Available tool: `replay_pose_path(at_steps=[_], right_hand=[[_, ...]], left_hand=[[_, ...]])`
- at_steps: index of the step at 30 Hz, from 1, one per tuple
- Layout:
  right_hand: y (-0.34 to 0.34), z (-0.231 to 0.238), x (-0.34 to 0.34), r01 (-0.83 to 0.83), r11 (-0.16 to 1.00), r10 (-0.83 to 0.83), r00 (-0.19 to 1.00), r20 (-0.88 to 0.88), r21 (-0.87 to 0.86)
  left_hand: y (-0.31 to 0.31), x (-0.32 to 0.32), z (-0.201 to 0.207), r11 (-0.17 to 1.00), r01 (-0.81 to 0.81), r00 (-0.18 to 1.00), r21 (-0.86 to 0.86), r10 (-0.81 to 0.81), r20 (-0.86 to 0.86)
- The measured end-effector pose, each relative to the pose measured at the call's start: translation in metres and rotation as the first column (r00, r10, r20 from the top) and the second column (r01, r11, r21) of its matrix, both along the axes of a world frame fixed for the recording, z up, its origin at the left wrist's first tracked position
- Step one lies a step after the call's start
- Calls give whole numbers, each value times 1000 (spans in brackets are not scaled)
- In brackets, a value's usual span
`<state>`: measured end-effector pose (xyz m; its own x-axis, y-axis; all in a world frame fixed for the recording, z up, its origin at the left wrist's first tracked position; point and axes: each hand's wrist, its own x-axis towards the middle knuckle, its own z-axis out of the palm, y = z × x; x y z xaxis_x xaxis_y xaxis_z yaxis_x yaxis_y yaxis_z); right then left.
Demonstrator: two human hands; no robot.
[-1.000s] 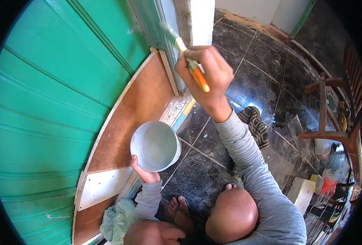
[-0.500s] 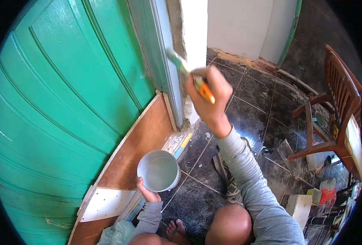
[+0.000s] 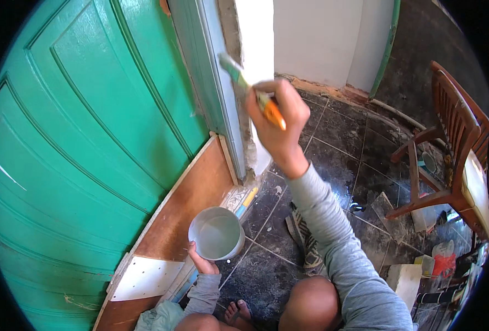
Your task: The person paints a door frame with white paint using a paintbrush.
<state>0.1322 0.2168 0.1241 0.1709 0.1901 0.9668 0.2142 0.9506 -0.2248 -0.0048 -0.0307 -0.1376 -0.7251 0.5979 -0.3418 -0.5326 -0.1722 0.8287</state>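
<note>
Two hands seem busy brushing, fingers (image 3: 192,251) grasping — right hand (image 3: 288,122) a brush (image 3: 238,74) by the door frame (image 3: 199,71), left hand (image 3: 203,263) a tub (image 3: 211,215) — the next stroke wanting steadiness.

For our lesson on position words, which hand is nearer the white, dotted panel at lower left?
Left. The left hand, holding the pail, is just right of the panel; the right hand, gripping the paintbrush, is farther off, up and right.
</note>
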Motion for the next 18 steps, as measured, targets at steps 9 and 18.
replay_pose_path(at_steps=[9, 18], right_hand=[[9, -47, 25, -26, 981, 42, 996, 77, -194], [8, -115, 16, 10, 961, 64, 964, 257, -275]], left_hand=[[10, 9, 3, 996, 10, 1000, 87, -10, 4], [15, 8, -3, 999, 40, 999, 23, -39, -36]])
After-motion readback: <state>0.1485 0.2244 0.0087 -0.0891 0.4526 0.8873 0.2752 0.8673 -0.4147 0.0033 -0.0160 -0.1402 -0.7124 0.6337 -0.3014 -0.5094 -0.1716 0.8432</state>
